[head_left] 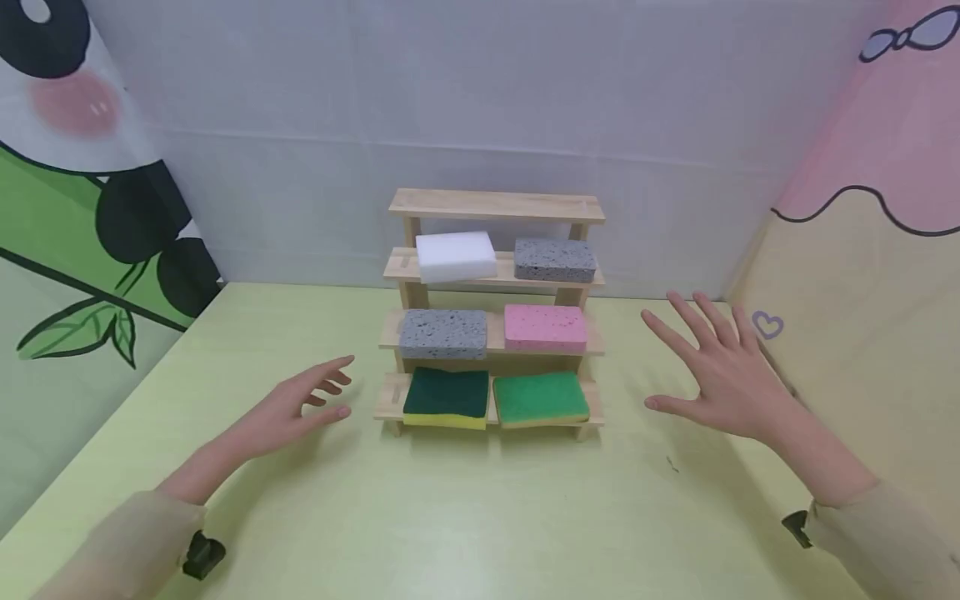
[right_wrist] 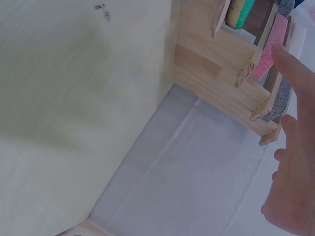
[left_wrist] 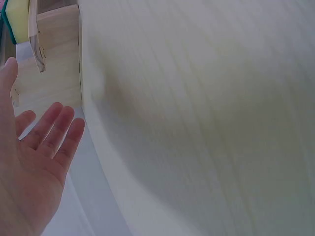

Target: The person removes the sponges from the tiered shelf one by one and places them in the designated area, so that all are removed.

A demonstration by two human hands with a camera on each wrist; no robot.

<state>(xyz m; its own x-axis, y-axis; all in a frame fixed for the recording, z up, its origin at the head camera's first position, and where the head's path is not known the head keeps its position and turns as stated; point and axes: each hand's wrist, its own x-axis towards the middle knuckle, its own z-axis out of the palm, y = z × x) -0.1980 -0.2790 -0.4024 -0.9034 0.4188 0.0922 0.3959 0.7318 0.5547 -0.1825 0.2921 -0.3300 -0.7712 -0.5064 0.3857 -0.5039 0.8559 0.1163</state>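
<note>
A wooden rack (head_left: 497, 205) stands near the far edge of the table (head_left: 450, 517), six sponges (head_left: 545, 328) on its lower tiers; rightward, a dark fleck (right_wrist: 107, 15), perhaps thread.

Both sleeves (head_left: 127, 542) are beige; a black piece (head_left: 203, 557) adjoins each.

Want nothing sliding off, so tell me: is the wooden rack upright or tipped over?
Upright: in the head view, the wooden rack stands on the table, its four shelves roughly level.

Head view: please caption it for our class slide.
Left hand and right hand flank a wooden rack holding six sponge-like blocks.
</note>
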